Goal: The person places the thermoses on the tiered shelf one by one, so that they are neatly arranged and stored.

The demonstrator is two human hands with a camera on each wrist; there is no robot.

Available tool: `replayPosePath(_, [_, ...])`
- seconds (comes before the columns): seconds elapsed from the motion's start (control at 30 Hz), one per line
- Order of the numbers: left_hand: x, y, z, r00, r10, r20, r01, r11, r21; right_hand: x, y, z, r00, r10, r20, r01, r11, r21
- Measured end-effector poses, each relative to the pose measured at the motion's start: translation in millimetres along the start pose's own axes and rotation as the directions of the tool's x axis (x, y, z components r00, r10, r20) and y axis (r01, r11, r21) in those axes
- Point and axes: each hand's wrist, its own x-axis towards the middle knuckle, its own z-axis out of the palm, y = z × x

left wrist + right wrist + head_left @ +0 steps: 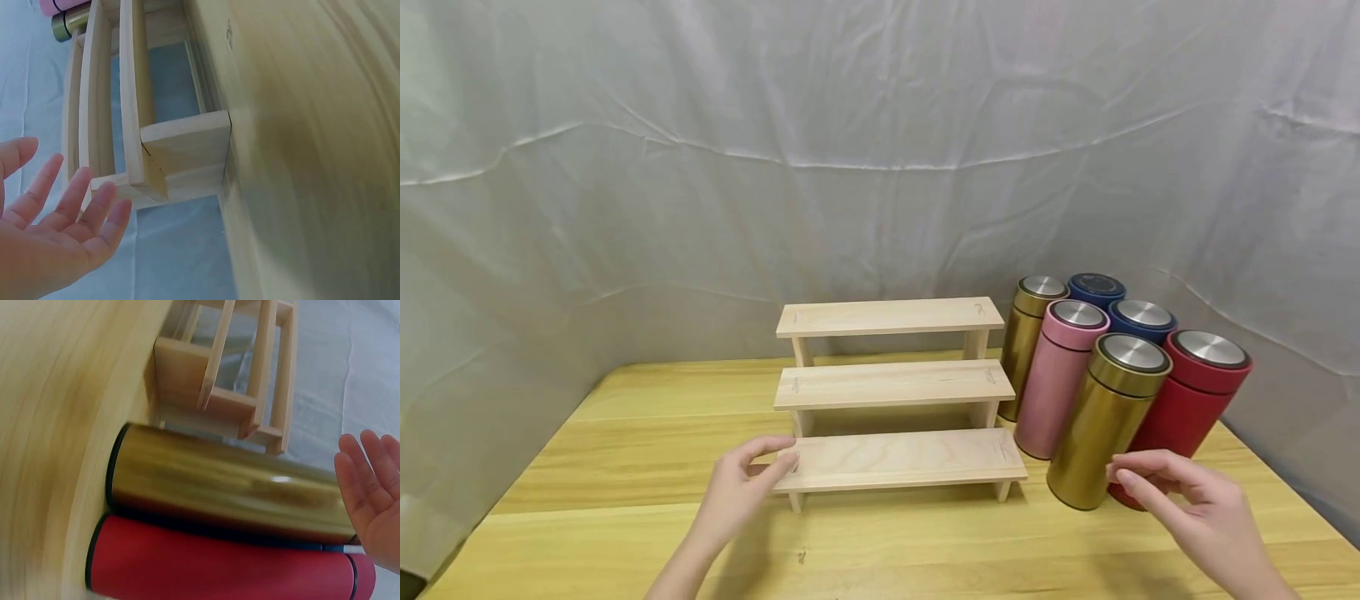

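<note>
A light wooden three-step rack (895,460) stands on the table. My left hand (741,483) is at the left end of its lowest step, fingers spread and slightly bent; the left wrist view shows this hand (69,231) holding nothing. My right hand (1187,508) hovers in front of the nearer gold thermos flask (1101,433) and the red thermos flask (1187,408), covering part of the red one. Its palm (381,512) looks bare in the right wrist view, with the fingers loosely extended. Both flasks stand upright with silver-topped lids.
Behind the front flasks are a pink flask (1060,383), another gold flask (1026,333) and two blue flasks (1097,287), grouped to the right of the rack. Grey cloth (880,208) hangs around the wooden table (625,450).
</note>
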Motion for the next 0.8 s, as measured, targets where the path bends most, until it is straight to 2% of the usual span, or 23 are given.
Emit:
replayPosePath(0.03, [0.4, -0.5, -0.8, 1.0, -0.03, 0.002, 0.03, 0.999, -0.019, 0, 0, -2, 1.0, 0.006, 0.003, -0.006, 1.0, -0.013])
replayPosePath(0.2, [4.1, -5.0, -4.5, 0.998, -0.066, 0.02, 0.067, 0.997, -0.024, 2, 2, -14, 0.999, -0.021, -0.029, 0.019, 0.999, -0.047])
replayPosePath(0.43, [6.6, -10.7, -9.5, 0.99, -0.121, 0.075, 0.127, 0.989, -0.07, 2, 11, -30, 0.994, -0.072, -0.083, 0.076, 0.996, 0.037])
replayPosePath(0.57, [8.4, -13.9, -9.4, 0.981, -0.151, 0.118, 0.165, 0.98, -0.111, 1, 15, -36, 0.993, -0.049, -0.11, 0.05, 0.999, 0.006])
replayPosePath(0.67, [9.5, -16.7, -9.2, 0.973, -0.172, 0.155, 0.194, 0.971, -0.142, 1, 18, -41, 0.991, 0.007, -0.132, -0.011, 0.999, -0.033])
replayPosePath(0.73, [9.8, -18.6, -9.6, 0.969, -0.181, 0.17, 0.208, 0.965, -0.158, 0, 21, -44, 0.987, 0.048, -0.152, -0.053, 0.998, -0.028])
replayPosePath(0.8, [10.5, -20.1, -9.8, 0.966, -0.192, 0.175, 0.222, 0.96, -0.171, 0, 26, -47, 0.984, 0.055, -0.168, -0.053, 0.998, 0.016])
